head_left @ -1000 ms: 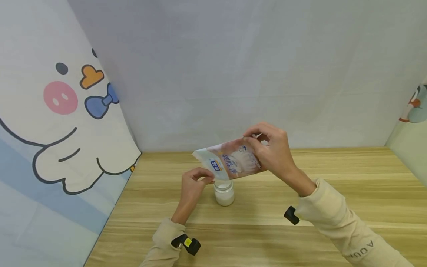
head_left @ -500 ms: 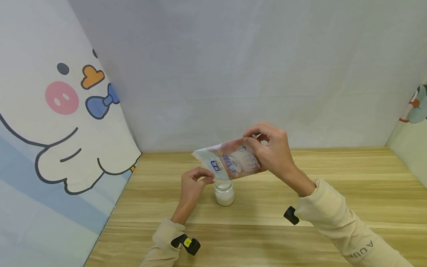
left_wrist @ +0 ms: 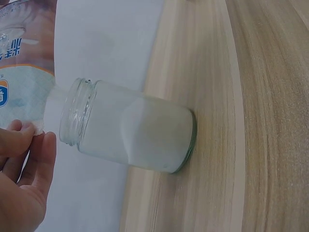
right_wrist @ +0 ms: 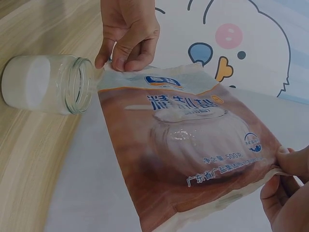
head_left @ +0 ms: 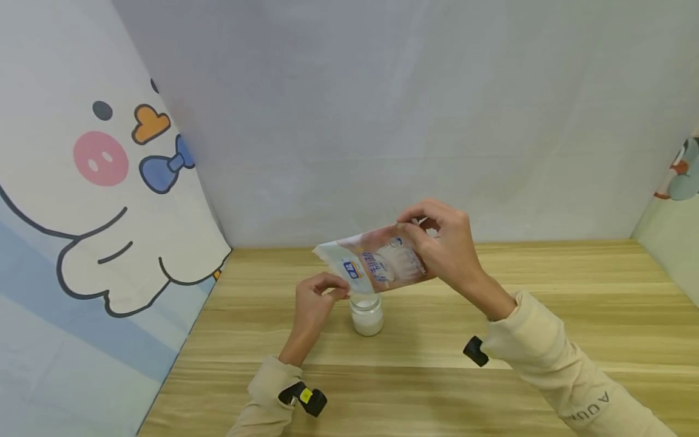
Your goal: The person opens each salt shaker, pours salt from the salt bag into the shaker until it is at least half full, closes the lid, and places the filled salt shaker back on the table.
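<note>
A reddish-brown and pale blue salt bag point(head_left: 390, 258), printed with a white jar picture, slants down to the left above the table. My right hand point(head_left: 450, 246) pinches its raised bottom end. With thumb and fingers, my left hand point(head_left: 315, 303) pinches the lower corner beside the torn end, also seen in the left wrist view. Directly beneath that corner stands an upright, lidless glass jar point(head_left: 368, 315). White salt point(right_wrist: 36, 79) fills part of the jar, its surface sloping in the left wrist view. Between bag and jar mouth runs a pale stream of salt point(left_wrist: 55, 99).
The jar stands on a wood-grain table point(head_left: 426, 388). A plain pale cloth point(head_left: 382, 121) hangs along its back edge. On the left is a cloth with a cartoon bird point(head_left: 109, 200). Black wrist cameras sit at both cuffs.
</note>
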Tool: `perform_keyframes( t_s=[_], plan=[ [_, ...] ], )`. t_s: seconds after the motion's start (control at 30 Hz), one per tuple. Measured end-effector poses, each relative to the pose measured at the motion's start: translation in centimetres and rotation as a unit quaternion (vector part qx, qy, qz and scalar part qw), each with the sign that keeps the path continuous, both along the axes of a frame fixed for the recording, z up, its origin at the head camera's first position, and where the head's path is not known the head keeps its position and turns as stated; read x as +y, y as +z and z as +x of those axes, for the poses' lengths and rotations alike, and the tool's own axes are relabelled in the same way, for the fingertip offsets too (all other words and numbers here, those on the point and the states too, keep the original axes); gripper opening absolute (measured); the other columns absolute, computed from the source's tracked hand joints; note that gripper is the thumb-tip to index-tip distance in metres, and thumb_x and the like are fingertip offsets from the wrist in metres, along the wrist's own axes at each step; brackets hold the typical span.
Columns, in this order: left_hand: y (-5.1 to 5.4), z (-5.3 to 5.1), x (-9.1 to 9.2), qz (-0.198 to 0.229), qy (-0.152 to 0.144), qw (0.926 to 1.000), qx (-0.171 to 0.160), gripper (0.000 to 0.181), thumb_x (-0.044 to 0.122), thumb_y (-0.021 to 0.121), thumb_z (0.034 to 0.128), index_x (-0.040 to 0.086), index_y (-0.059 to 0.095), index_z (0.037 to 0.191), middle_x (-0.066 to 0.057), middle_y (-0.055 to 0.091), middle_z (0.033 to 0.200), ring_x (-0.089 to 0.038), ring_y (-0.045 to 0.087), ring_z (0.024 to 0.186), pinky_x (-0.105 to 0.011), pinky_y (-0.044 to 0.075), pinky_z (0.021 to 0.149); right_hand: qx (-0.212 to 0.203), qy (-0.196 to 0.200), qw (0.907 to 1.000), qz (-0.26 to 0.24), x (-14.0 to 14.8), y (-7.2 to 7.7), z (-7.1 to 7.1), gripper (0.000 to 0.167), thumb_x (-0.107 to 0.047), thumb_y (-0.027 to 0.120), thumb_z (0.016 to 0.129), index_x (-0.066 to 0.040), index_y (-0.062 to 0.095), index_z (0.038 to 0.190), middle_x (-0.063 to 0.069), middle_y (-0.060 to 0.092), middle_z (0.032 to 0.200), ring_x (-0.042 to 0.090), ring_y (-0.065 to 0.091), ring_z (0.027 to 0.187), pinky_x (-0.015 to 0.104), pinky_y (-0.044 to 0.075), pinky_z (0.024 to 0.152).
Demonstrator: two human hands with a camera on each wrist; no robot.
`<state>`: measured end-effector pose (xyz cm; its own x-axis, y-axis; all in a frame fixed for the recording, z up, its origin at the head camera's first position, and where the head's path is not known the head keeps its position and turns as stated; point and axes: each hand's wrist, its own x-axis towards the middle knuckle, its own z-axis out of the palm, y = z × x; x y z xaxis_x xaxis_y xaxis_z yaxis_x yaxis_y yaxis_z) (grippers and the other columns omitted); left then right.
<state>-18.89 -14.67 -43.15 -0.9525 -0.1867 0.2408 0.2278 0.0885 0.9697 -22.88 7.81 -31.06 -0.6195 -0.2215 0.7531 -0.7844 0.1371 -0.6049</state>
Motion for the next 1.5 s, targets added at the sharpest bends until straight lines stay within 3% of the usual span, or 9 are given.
perform_keyframes(
  t_s=[0.3, 0.53, 0.63, 1.1, 1.27, 1.5],
  plan=[
    [2.4, 1.3, 0.6, -0.02, -0.007, 0.9998, -0.003, 0.007, -0.016, 0.061, 0.0784, -0.014, 0.067, 0.081, -0.023, 0.065, 0.082, -0.029, 0.066, 0.076, -0.038, 0.059, 0.069, 0.001, 0.003, 1.0, -0.002, -0.1, 0.0, -0.2, 0.011, 0.008, 0.065, 0.083, -0.002, 0.07, 0.081, 0.009, 0.066, 0.08, 0.016, 0.059, 0.072, 0.019, 0.051, 0.062],
    [0.3, 0.1, -0.1, -0.004, -0.003, 1.0, -0.006, 0.009, -0.015, 0.062, 0.0786, -0.009, 0.069, 0.08, -0.02, 0.066, 0.082, -0.024, 0.066, 0.074, -0.036, 0.06, 0.068, 0.0, 0.001, 1.0, 0.002, 0.0, 0.0, -0.3, 0.01, 0.007, 0.066, 0.082, -0.002, 0.07, 0.081, 0.011, 0.066, 0.08, 0.015, 0.059, 0.072, 0.018, 0.051, 0.062],
    [0.0, -0.1, -0.1, -0.002, 0.003, 1.0, -0.003, 0.011, -0.015, 0.062, 0.0776, -0.007, 0.069, 0.078, -0.018, 0.066, 0.08, -0.02, 0.065, 0.072, -0.035, 0.06, 0.067, 0.0, 0.0, 1.0, 0.006, 0.0, 0.0, -0.3, 0.009, 0.006, 0.066, 0.083, -0.002, 0.07, 0.081, 0.012, 0.066, 0.08, 0.015, 0.059, 0.072, 0.018, 0.051, 0.063],
    [0.5, 0.2, 0.0, -0.002, 0.002, 1.0, 0.003, 0.011, -0.016, 0.062, 0.0771, -0.008, 0.069, 0.078, -0.018, 0.066, 0.08, -0.021, 0.065, 0.072, -0.035, 0.06, 0.066, 0.001, 0.001, 0.9999, 0.011, -0.2, 0.1, -0.3, 0.01, 0.007, 0.066, 0.082, -0.001, 0.07, 0.081, 0.012, 0.066, 0.08, 0.016, 0.058, 0.074, 0.018, 0.051, 0.063],
    [2.1, 1.1, 0.3, -0.013, -0.007, 0.9999, 0.002, 0.008, -0.017, 0.06, 0.077, -0.013, 0.066, 0.08, -0.022, 0.065, 0.08, -0.023, 0.065, 0.073, -0.038, 0.059, 0.067, -0.001, 0.001, 0.9999, 0.011, -0.3, 0.2, -0.3, 0.01, 0.007, 0.065, 0.082, -0.001, 0.07, 0.081, 0.011, 0.066, 0.08, 0.016, 0.058, 0.074, 0.018, 0.051, 0.063],
    [0.2, 0.0, -0.3, 0.002, -0.004, 1.0, -0.001, 0.01, -0.016, 0.062, 0.0775, -0.008, 0.069, 0.079, -0.019, 0.066, 0.08, -0.02, 0.065, 0.072, -0.04, 0.059, 0.067, 0.001, 0.0, 0.9999, 0.01, -0.3, 0.2, -0.3, 0.01, 0.007, 0.066, 0.082, -0.002, 0.07, 0.082, 0.011, 0.066, 0.08, 0.016, 0.057, 0.074, 0.018, 0.05, 0.062]
  ],
)
